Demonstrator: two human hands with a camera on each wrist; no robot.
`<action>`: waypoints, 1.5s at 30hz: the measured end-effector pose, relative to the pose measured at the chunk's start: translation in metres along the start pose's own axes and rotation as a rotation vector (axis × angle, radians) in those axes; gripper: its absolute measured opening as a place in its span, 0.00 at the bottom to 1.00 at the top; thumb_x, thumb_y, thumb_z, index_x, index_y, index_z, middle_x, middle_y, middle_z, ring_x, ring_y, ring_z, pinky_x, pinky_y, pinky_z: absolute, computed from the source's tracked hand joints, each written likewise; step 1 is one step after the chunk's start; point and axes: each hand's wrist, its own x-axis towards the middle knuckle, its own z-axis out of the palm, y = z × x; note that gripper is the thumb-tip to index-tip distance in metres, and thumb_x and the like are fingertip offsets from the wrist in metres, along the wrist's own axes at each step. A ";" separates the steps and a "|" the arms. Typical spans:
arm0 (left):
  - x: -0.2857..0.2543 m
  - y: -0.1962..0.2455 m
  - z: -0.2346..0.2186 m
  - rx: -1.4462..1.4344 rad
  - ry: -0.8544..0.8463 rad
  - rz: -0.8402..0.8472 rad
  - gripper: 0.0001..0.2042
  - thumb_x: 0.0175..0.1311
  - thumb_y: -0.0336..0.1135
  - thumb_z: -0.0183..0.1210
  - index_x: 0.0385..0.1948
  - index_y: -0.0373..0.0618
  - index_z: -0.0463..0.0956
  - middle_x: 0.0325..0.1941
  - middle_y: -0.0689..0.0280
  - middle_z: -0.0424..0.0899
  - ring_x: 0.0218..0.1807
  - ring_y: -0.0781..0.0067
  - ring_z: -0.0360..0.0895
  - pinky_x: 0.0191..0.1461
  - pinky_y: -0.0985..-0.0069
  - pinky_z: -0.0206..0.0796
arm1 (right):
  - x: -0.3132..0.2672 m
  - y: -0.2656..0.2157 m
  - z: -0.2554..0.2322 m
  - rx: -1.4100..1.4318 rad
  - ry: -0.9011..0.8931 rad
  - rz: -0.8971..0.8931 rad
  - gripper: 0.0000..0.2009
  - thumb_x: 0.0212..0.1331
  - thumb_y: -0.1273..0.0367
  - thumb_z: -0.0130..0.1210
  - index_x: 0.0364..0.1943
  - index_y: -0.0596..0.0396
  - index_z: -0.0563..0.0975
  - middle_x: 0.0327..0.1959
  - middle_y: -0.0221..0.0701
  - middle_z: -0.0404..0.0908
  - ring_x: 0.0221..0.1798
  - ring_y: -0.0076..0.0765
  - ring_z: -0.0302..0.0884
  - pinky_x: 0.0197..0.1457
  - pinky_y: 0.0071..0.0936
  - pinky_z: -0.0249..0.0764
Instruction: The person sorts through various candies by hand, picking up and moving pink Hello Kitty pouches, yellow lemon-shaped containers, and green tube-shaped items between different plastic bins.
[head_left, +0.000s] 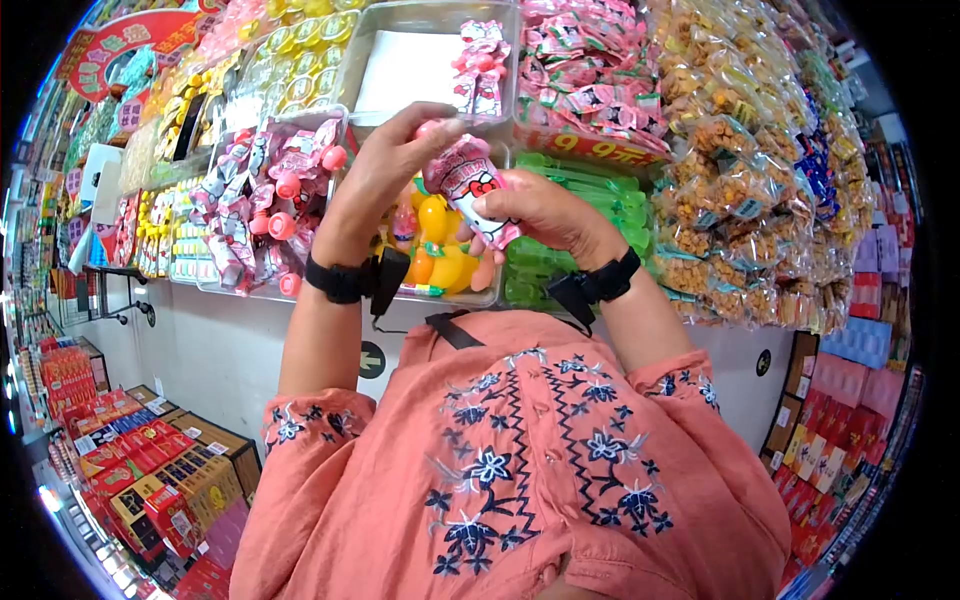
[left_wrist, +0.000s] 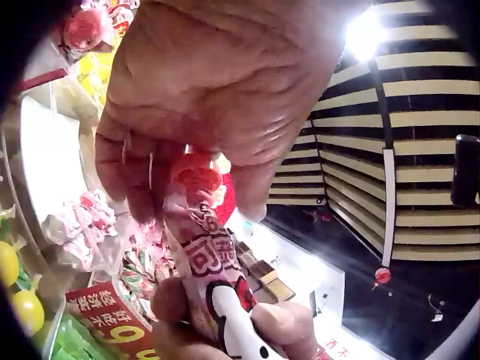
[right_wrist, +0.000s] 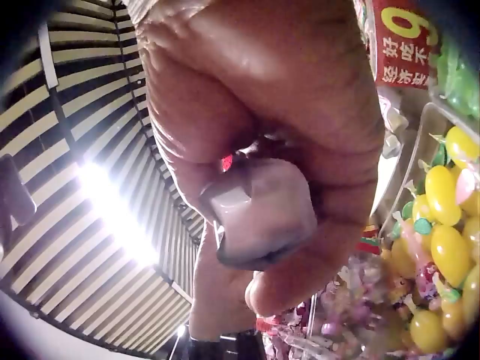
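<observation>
A pink and white pouch with a cartoon cat print is held up over the bins, tilted. The left hand has its fingers curled round the cap at the upper end; in the left wrist view the orange-pink cap shows below the palm. Lower down, the right hand grips the printed body, thumb across its front. The right wrist view has the pouch's pale bottom end sticking out between the right hand's fingers.
Similar pink pouches fill a clear bin at left. Beneath the hands lie yellow fruit-shaped containers; green packs are to their right. Behind stands a tray with a few pink packets. Bagged snacks are piled at right.
</observation>
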 end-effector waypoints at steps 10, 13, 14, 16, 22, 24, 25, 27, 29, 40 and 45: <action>0.018 -0.009 0.013 0.053 -0.116 -0.200 0.15 0.69 0.47 0.58 0.34 0.42 0.78 0.24 0.73 0.77 0.23 0.85 0.72 0.24 0.84 0.64 | -0.013 -0.004 -0.001 0.038 -0.007 -0.010 0.26 0.62 0.57 0.57 0.56 0.62 0.70 0.43 0.42 0.83 0.37 0.34 0.86 0.30 0.23 0.83; 0.018 -0.020 0.019 -0.190 -0.006 -0.161 0.17 0.70 0.49 0.57 0.37 0.42 0.79 0.27 0.73 0.78 0.28 0.85 0.73 0.29 0.85 0.63 | -0.012 0.003 -0.008 0.094 0.015 -0.045 0.25 0.63 0.57 0.56 0.56 0.63 0.71 0.43 0.42 0.83 0.37 0.36 0.86 0.30 0.25 0.83; 0.017 -0.022 0.021 -0.300 0.051 -0.134 0.18 0.70 0.50 0.57 0.38 0.42 0.79 0.28 0.73 0.78 0.30 0.85 0.73 0.31 0.85 0.63 | -0.011 0.005 -0.010 0.114 0.026 -0.062 0.25 0.64 0.57 0.56 0.56 0.63 0.71 0.42 0.43 0.83 0.37 0.36 0.86 0.30 0.25 0.84; 0.006 -0.014 0.018 -0.255 0.058 -0.195 0.18 0.71 0.51 0.56 0.40 0.42 0.79 0.29 0.73 0.78 0.32 0.85 0.72 0.34 0.86 0.61 | -0.012 0.005 -0.013 0.177 0.053 -0.080 0.24 0.66 0.56 0.55 0.55 0.63 0.72 0.41 0.43 0.84 0.37 0.37 0.86 0.30 0.27 0.84; -0.010 -0.030 0.024 -0.185 -0.056 -0.217 0.15 0.72 0.48 0.56 0.30 0.48 0.75 0.24 0.77 0.72 0.26 0.86 0.67 0.33 0.84 0.59 | -0.003 0.011 -0.020 0.299 0.171 -0.139 0.28 0.72 0.48 0.45 0.54 0.64 0.73 0.41 0.45 0.83 0.37 0.41 0.87 0.31 0.36 0.86; -0.011 -0.036 0.027 -0.208 -0.034 -0.189 0.14 0.72 0.47 0.56 0.31 0.47 0.76 0.24 0.77 0.73 0.26 0.86 0.67 0.33 0.84 0.59 | -0.004 0.010 -0.019 0.277 0.181 -0.127 0.26 0.73 0.50 0.45 0.54 0.63 0.73 0.42 0.42 0.83 0.39 0.38 0.86 0.36 0.33 0.86; -0.011 -0.038 0.028 -0.220 -0.021 -0.174 0.14 0.72 0.47 0.56 0.31 0.47 0.76 0.24 0.76 0.73 0.26 0.86 0.68 0.33 0.84 0.60 | -0.004 0.009 -0.019 0.264 0.185 -0.120 0.25 0.73 0.51 0.45 0.54 0.62 0.74 0.43 0.41 0.83 0.39 0.36 0.86 0.39 0.32 0.85; -0.011 -0.040 0.029 -0.222 0.001 -0.166 0.14 0.72 0.47 0.56 0.31 0.46 0.76 0.25 0.75 0.74 0.27 0.85 0.69 0.33 0.83 0.60 | 0.002 0.013 -0.023 0.204 0.302 -0.241 0.23 0.73 0.53 0.47 0.54 0.61 0.75 0.43 0.37 0.83 0.42 0.30 0.84 0.44 0.27 0.82; -0.010 -0.041 0.029 -0.210 0.001 -0.168 0.14 0.72 0.47 0.56 0.31 0.46 0.76 0.25 0.75 0.75 0.27 0.85 0.70 0.33 0.83 0.61 | 0.005 0.016 -0.028 0.169 0.385 -0.306 0.20 0.73 0.56 0.49 0.52 0.60 0.76 0.43 0.33 0.83 0.43 0.24 0.82 0.47 0.23 0.79; 0.016 -0.068 0.031 -0.214 -0.001 -0.143 0.17 0.74 0.47 0.52 0.29 0.43 0.74 0.24 0.72 0.74 0.25 0.82 0.71 0.31 0.82 0.62 | 0.009 0.013 -0.044 -0.038 0.665 -0.232 0.08 0.68 0.62 0.55 0.40 0.50 0.78 0.35 0.20 0.80 0.36 0.15 0.76 0.37 0.18 0.73; 0.027 -0.076 0.043 -0.373 0.064 -0.175 0.15 0.73 0.47 0.53 0.32 0.44 0.74 0.27 0.71 0.76 0.28 0.82 0.72 0.34 0.82 0.66 | 0.018 0.016 -0.051 0.104 0.677 -0.318 0.08 0.68 0.61 0.54 0.40 0.49 0.78 0.35 0.19 0.80 0.36 0.15 0.76 0.34 0.18 0.72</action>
